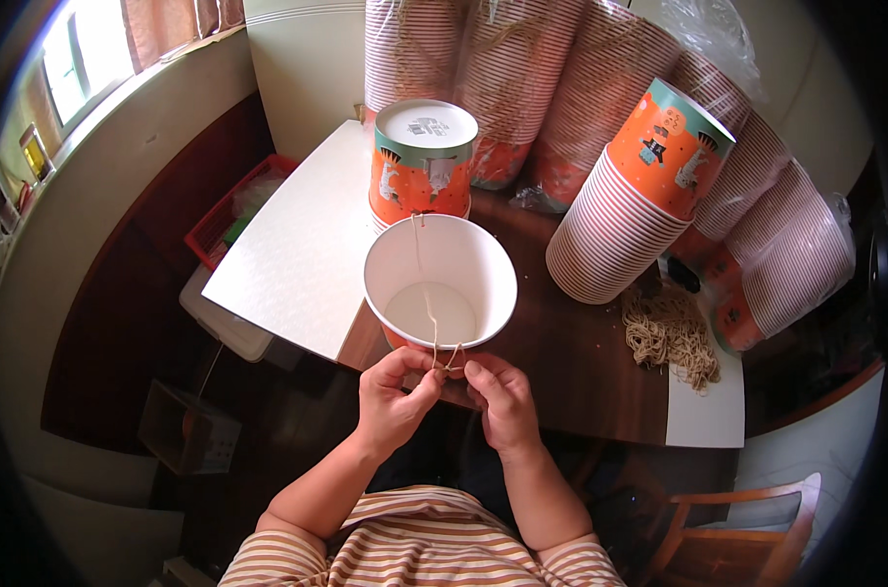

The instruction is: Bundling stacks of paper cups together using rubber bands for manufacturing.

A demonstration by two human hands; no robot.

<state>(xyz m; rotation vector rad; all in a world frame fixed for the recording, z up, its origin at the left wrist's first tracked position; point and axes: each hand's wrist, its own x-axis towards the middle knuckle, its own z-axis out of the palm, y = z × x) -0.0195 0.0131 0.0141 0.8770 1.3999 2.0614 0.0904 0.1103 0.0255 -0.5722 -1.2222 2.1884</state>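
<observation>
While left hand (395, 396) and right hand (504, 396) pinch twine (434, 318), each grip at fingertips, just outside near rim, paper bucket (483, 279) open-side up on brown tabletop (561, 362), twine bundle (669, 335) at right.

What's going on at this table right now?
A person is working cord at the near rim of an open paper tub, with the fingers of the left hand and right hand pinching it. The cord runs through the tub's inside to its far rim. An upside-down tub stands just behind; to the right are a leaning stack and a heap of cord.
</observation>
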